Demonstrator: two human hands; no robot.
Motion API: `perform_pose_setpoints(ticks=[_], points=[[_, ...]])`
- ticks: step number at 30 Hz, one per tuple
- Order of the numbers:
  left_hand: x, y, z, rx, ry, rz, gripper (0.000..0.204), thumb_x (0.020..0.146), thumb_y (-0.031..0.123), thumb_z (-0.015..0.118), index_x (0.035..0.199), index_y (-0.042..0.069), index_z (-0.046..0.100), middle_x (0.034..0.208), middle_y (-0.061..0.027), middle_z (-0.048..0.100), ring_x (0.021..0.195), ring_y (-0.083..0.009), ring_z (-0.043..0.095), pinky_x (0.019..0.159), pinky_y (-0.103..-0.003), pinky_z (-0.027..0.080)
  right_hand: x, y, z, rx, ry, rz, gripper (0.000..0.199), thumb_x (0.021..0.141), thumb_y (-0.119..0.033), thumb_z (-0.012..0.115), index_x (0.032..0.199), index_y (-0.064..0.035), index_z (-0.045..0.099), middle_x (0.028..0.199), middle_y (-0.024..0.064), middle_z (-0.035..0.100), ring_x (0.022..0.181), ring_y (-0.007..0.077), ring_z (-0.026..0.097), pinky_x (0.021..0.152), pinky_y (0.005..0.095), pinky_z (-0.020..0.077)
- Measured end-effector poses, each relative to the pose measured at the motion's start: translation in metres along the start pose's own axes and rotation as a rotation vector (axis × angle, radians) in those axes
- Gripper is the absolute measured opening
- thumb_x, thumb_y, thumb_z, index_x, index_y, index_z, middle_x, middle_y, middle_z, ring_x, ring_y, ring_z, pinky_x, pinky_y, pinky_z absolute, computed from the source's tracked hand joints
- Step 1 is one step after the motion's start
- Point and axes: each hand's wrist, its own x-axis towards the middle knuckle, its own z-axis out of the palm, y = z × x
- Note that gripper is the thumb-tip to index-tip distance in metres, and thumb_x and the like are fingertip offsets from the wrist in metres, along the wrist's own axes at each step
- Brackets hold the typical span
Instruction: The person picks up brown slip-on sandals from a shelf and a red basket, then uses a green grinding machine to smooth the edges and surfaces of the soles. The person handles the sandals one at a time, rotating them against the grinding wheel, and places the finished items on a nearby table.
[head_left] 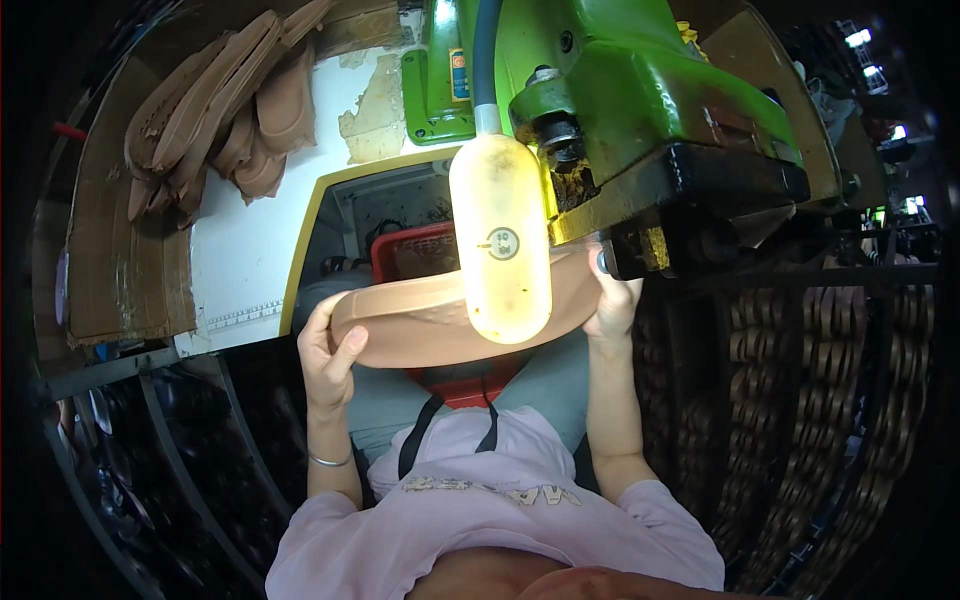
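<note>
A long tan piece that looks like a shoe sole (410,325) is stretched sideways between my hands, over my lap. My left hand (328,352) grips its left end, thumb on the near face and fingers behind. At the other end, my right hand (613,300) is closed on the sole, close to the dark working head (640,235) of a green machine (650,100). Part of the right hand's fingers is hidden there. A glowing oblong lamp (500,275) hangs in front and covers the sole's middle.
A cardboard box (105,230) at the left holds several similar tan pieces (220,100), some over the white tabletop (245,255). A red basket (405,250) stands below, beyond the sole. Racks of dark brown items (760,370) stand at the right, and more racks (190,430) at the left.
</note>
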Motion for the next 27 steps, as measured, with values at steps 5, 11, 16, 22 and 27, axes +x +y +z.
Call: perform_pose_setpoints(ticks=[5, 11, 16, 22, 27], points=[[-0.018, -0.014, -0.014, 0.021, 0.098, 0.048, 0.038, 0.08, 0.006, 0.068, 0.114, -0.003, 0.054, 0.108, -0.0087, 0.059, 0.099, -0.0155, 0.056, 0.09, -0.028, 0.043, -0.007, 0.012, 0.011, -0.049, -0.024, -0.093, 0.044, 0.08, -0.002, 0.067, 0.12, 0.0023, 0.049, 0.108, 0.0063, 0.06, 0.098, 0.0135, 0.057, 0.088, 0.0272, 0.0444], [0.004, -0.014, 0.051, 0.206, 0.002, 0.224, 0.04, 0.074, -0.004, 0.067, 0.112, -0.001, 0.056, 0.105, -0.0095, 0.06, 0.097, -0.0165, 0.058, 0.087, -0.028, 0.045, 0.028, 0.006, -0.06, -0.021, 0.108, -0.147, 0.031, 0.087, 0.0, 0.057, 0.117, 0.0001, 0.051, 0.111, 0.0062, 0.057, 0.101, 0.0152, 0.055, 0.092, 0.0292, 0.0434], [0.018, -0.007, 0.094, 0.036, -0.069, 0.271, 0.038, 0.074, -0.008, 0.065, 0.111, -0.003, 0.055, 0.103, -0.0112, 0.061, 0.098, -0.0184, 0.059, 0.088, -0.03, 0.047, 0.047, -0.018, -0.089, 0.03, 0.16, -0.064, 0.03, 0.087, -0.002, 0.057, 0.116, -0.0032, 0.049, 0.11, 0.0064, 0.056, 0.102, 0.0176, 0.054, 0.092, 0.0328, 0.0441], [0.022, -0.007, 0.058, 0.068, 0.004, 0.253, 0.036, 0.076, -0.001, 0.066, 0.11, -0.006, 0.056, 0.103, -0.0108, 0.062, 0.095, -0.0164, 0.06, 0.084, -0.028, 0.047, 0.029, -0.003, -0.073, 0.054, 0.124, 0.033, 0.035, 0.086, 0.001, 0.055, 0.12, -0.005, 0.048, 0.107, 0.0052, 0.056, 0.099, 0.0159, 0.055, 0.089, 0.0305, 0.0457], [0.014, -0.005, 0.008, 0.029, 0.1, 0.199, 0.036, 0.079, 0.007, 0.065, 0.112, -0.005, 0.056, 0.103, -0.0099, 0.062, 0.095, -0.0155, 0.058, 0.087, -0.028, 0.045, 0.004, 0.016, -0.014, 0.081, 0.074, 0.038, 0.043, 0.083, 0.004, 0.059, 0.125, -0.0016, 0.047, 0.109, 0.0059, 0.058, 0.098, 0.0131, 0.057, 0.088, 0.0279, 0.0449]])
